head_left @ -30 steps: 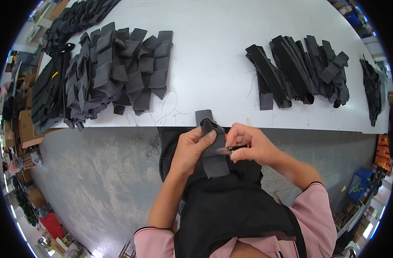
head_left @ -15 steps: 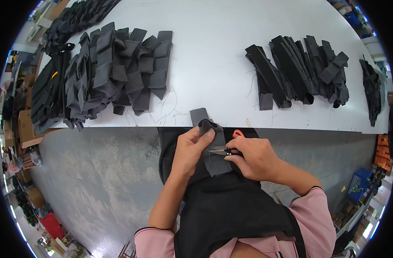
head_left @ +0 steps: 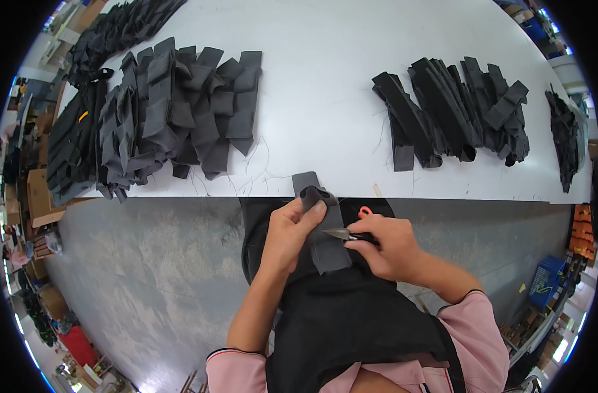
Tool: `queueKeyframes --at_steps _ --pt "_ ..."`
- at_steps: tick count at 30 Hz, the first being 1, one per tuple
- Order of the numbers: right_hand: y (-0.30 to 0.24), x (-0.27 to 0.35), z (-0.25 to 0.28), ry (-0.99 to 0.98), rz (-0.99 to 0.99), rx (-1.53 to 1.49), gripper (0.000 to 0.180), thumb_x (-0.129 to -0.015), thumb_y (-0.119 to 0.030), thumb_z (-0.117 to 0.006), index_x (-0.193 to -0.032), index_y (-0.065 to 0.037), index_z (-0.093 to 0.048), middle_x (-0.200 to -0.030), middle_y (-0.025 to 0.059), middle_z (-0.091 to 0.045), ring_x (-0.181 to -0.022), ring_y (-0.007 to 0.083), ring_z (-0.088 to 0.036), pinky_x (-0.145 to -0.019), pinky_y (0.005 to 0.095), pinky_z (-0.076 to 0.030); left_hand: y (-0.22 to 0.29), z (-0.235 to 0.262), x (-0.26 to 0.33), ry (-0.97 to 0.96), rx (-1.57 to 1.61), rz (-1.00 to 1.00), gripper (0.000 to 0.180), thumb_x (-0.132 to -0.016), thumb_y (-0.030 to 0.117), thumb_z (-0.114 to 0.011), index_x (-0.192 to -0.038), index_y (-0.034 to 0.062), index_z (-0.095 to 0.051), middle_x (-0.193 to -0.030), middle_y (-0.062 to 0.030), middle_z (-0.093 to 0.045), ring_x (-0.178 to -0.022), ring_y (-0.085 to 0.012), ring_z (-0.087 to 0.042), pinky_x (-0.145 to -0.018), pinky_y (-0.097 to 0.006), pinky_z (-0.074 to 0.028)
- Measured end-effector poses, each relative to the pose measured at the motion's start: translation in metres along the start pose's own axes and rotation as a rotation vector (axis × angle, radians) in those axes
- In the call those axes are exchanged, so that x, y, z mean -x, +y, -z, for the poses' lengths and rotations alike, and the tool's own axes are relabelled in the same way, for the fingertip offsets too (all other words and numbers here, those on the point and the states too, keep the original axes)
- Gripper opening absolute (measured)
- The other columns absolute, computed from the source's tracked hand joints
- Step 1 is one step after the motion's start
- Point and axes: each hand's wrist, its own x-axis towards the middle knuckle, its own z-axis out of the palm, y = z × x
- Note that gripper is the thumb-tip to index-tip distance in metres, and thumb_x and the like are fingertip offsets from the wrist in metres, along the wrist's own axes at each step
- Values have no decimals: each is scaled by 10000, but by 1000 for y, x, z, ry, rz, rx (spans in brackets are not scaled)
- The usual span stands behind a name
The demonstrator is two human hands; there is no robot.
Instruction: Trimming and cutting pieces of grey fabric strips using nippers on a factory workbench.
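Note:
My left hand (head_left: 291,230) pinches a dark grey fabric strip (head_left: 329,254) near its folded upper part, with the thumb on top. One end of the strip rests over the table edge, while the other hangs above my lap. From the right, my right hand (head_left: 388,245) grips small thread snips (head_left: 339,233), which have short metal blades, a black body and an orange-red loop. The blades lie over the strip's middle, pointing left and looking nearly closed. Whether they touch a thread cannot be made out.
The white table (head_left: 318,85) spans the far side, its front edge just beyond my hands. Grey fabric pieces (head_left: 181,108) are heaped at left, beside black pieces (head_left: 73,144). Folded dark strips (head_left: 446,111) lie at right, and loose threads (head_left: 259,171) are scattered near the edge.
The snips' blades have come together from a slightly parted position, and their orange-red loop has tilted. My left hand keeps its hold on the fabric strip. The whole view has shifted slightly.

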Motion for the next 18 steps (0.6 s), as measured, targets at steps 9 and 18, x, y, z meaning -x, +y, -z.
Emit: queueKeyframes --at_steps 9,18 --pt "21 12 0 154 -535 -520 196 -846 -58 -643 -1014 -10 -554 -784 32 -578 -683 59 -498 -655 225 -424 -9 3 -15 -29 212 55 253 -931 169 -520 -1012 -68 -554 -851 -154 -650 -769 -273 -669 -708 -373 -563" --pt "73 -20 28 422 -380 -116 120 -868 -17 -550 -965 27 -605 -812 78 -559 -681 153 -563 -624 249 -446 97 36 -5 3 -694 -900 298 -828 282 -618 -866 -11 -577 -845 -109 -605 -817 -240 -588 -728 -330 -459"
